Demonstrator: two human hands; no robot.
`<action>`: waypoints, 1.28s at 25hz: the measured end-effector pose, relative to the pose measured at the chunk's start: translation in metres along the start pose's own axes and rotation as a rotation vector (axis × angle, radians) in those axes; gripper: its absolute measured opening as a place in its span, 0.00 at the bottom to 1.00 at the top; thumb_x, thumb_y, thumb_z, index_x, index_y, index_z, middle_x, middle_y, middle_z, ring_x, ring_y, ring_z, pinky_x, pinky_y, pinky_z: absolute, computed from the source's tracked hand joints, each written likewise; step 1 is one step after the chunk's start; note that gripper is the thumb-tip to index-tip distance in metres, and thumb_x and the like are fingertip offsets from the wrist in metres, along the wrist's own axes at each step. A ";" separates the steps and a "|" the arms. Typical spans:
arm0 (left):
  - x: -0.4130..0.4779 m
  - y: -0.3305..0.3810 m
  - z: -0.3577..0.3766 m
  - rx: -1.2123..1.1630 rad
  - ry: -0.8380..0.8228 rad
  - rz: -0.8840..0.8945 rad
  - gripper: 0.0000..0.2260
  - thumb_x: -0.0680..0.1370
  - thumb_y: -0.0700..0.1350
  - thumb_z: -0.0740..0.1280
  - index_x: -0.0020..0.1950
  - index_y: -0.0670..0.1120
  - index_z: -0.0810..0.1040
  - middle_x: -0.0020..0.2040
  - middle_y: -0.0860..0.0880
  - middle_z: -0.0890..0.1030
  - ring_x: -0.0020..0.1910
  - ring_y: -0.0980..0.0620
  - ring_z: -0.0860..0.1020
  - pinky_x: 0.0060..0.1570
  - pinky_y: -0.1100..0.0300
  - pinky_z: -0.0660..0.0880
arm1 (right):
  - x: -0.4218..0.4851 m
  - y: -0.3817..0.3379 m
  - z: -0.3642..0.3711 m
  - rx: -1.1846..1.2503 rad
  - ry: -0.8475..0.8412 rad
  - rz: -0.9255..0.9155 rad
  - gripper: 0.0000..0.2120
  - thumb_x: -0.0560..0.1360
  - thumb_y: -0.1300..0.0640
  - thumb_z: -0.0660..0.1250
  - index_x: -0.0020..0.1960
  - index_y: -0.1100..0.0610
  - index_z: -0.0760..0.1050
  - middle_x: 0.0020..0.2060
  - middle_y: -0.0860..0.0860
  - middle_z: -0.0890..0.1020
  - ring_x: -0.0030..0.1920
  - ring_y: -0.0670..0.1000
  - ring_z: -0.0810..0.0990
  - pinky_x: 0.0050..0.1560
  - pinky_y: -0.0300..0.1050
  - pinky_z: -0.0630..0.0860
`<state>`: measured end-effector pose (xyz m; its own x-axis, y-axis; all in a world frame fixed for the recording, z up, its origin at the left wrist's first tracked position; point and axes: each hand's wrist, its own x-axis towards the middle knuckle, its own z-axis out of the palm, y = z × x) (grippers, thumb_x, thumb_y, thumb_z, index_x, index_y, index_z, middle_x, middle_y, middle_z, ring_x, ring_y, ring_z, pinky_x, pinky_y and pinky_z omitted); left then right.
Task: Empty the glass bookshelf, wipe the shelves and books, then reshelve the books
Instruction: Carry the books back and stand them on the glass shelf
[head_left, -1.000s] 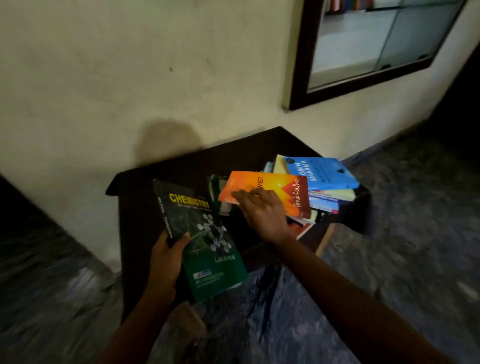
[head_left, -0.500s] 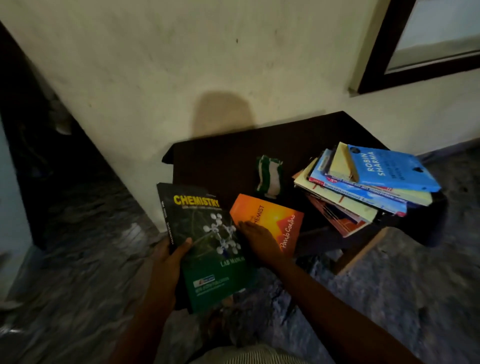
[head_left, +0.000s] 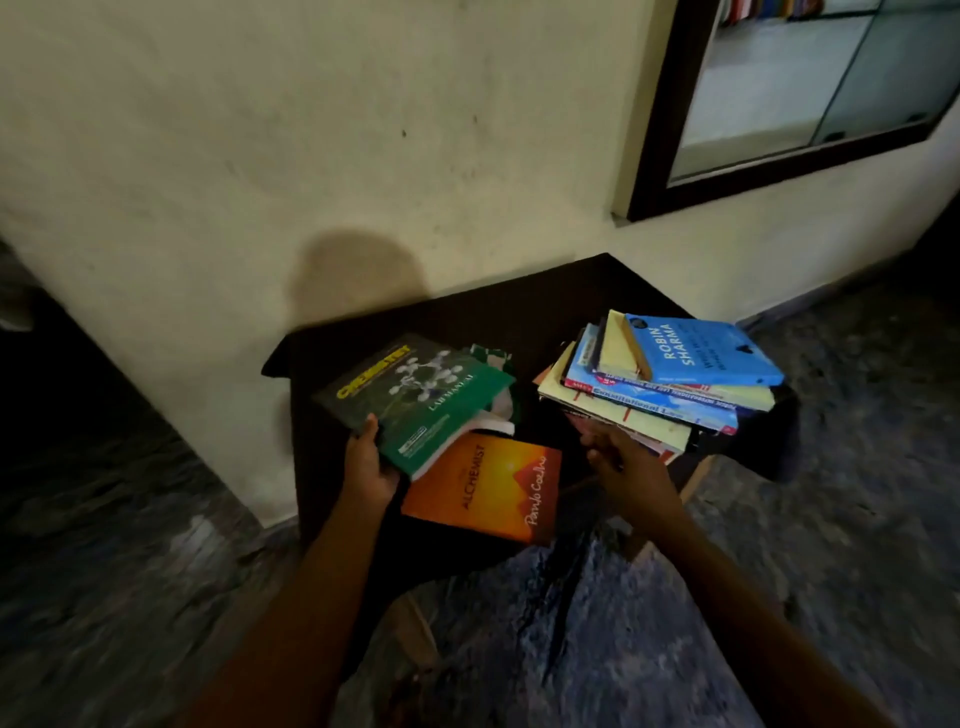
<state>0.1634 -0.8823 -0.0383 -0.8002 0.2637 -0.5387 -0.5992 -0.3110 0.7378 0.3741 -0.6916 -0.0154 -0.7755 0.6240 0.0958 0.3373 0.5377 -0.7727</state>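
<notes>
My left hand (head_left: 369, 467) grips the near corner of a green Chemistry lab manual (head_left: 415, 395), tilted low over the dark table (head_left: 519, 312). An orange Alchemist book (head_left: 488, 488) lies flat by the table's front edge, partly under the manual. My right hand (head_left: 628, 467) reaches the front lower corner of a slanted book stack (head_left: 649, 415), its loosely curled fingers touching it and holding nothing. A blue Robin Sharma book (head_left: 701, 348) tops the stack. A green and white cloth (head_left: 496, 356) peeks out behind the manual.
The glass bookshelf (head_left: 805, 88) with its dark frame is set in the cream wall at the upper right, with a few book spines on an upper shelf. Dark mottled floor surrounds the small table. The stack overhangs the table's right edge.
My right hand let go of the orange book and moved right to the stack. My left hand lowered and turned the Chemistry manual over the table, covering most of the cloth.
</notes>
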 end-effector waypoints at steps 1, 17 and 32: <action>0.010 -0.007 0.004 -0.052 -0.025 -0.024 0.21 0.80 0.51 0.60 0.70 0.43 0.68 0.66 0.38 0.73 0.61 0.40 0.75 0.43 0.49 0.75 | -0.004 0.001 -0.005 -0.029 0.001 0.001 0.18 0.78 0.63 0.61 0.67 0.57 0.69 0.56 0.52 0.79 0.51 0.43 0.73 0.40 0.20 0.65; -0.055 -0.074 0.185 0.693 -0.538 0.174 0.13 0.81 0.41 0.60 0.66 0.45 0.71 0.56 0.45 0.75 0.48 0.53 0.76 0.48 0.59 0.72 | 0.079 0.062 -0.101 -0.577 0.111 0.020 0.39 0.73 0.43 0.66 0.76 0.53 0.50 0.76 0.55 0.51 0.76 0.54 0.48 0.73 0.51 0.43; -0.008 -0.062 0.018 1.464 -0.279 0.639 0.22 0.76 0.51 0.61 0.64 0.39 0.74 0.61 0.38 0.76 0.62 0.40 0.74 0.61 0.46 0.69 | 0.005 0.029 0.036 -0.515 0.203 -0.672 0.13 0.74 0.51 0.65 0.52 0.57 0.82 0.48 0.53 0.84 0.48 0.52 0.84 0.43 0.43 0.80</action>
<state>0.2076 -0.8489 -0.0719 -0.7681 0.6389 -0.0421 0.4794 0.6175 0.6236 0.3611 -0.6934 -0.0599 -0.8035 0.1449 0.5774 0.0793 0.9873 -0.1375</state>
